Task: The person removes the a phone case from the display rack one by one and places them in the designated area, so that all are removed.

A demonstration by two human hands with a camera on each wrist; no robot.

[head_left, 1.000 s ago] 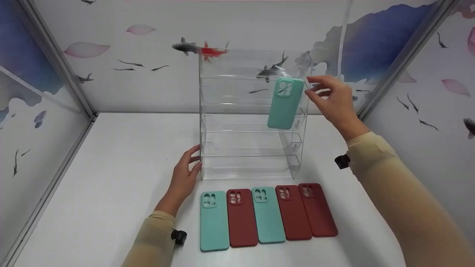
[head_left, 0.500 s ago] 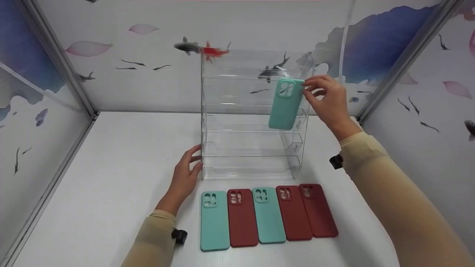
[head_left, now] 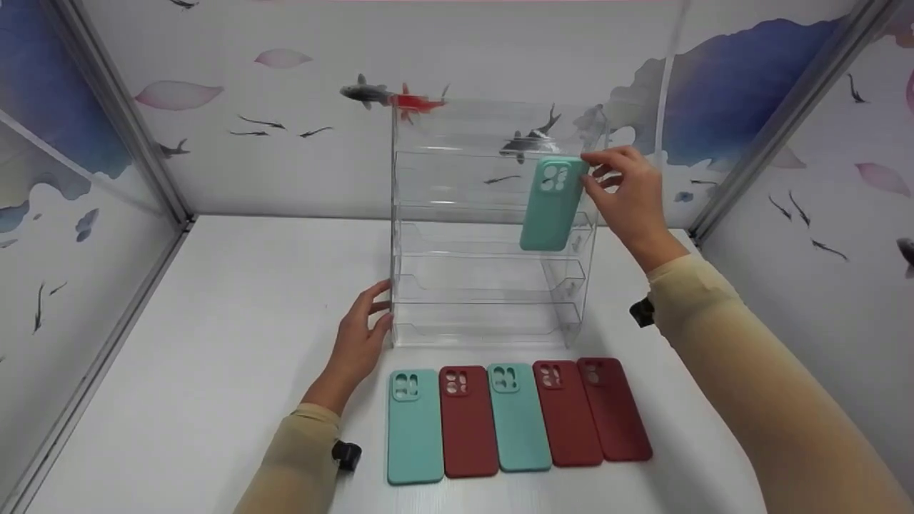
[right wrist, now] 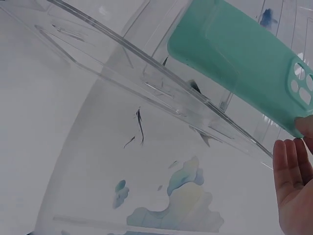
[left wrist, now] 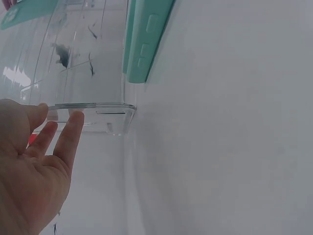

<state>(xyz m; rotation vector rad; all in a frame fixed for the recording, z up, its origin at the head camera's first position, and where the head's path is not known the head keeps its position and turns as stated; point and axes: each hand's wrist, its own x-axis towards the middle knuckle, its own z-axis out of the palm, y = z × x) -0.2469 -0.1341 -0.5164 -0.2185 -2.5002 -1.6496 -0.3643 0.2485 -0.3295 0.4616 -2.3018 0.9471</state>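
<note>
A teal phone case [head_left: 553, 207] stands slightly tilted at the right part of a clear acrylic tiered rack [head_left: 471, 293]. My right hand [head_left: 632, 200] pinches its upper right corner; in the right wrist view the thumb [right wrist: 305, 126] overlaps the case beside the camera cutouts. My left hand [head_left: 357, 335] rests its fingertips against the rack's lower left side panel, fingers fairly straight. In the left wrist view, those fingertips [left wrist: 74, 120] meet the clear panel's edge. In front of the rack lie two teal cases [head_left: 415, 435] and three red cases [head_left: 470, 428], side by side.
The white table [head_left: 250, 321] runs back to a wall [head_left: 285, 164] painted with fish and petals. Side walls with metal corner frames [head_left: 121, 121] stand left and right. The rack's several clear tiers rise in steps toward the back.
My right hand has moved left from just beside the teal phone case to its upper right corner, which it now pinches. The left hand stays against the rack; the view shifts slightly.
</note>
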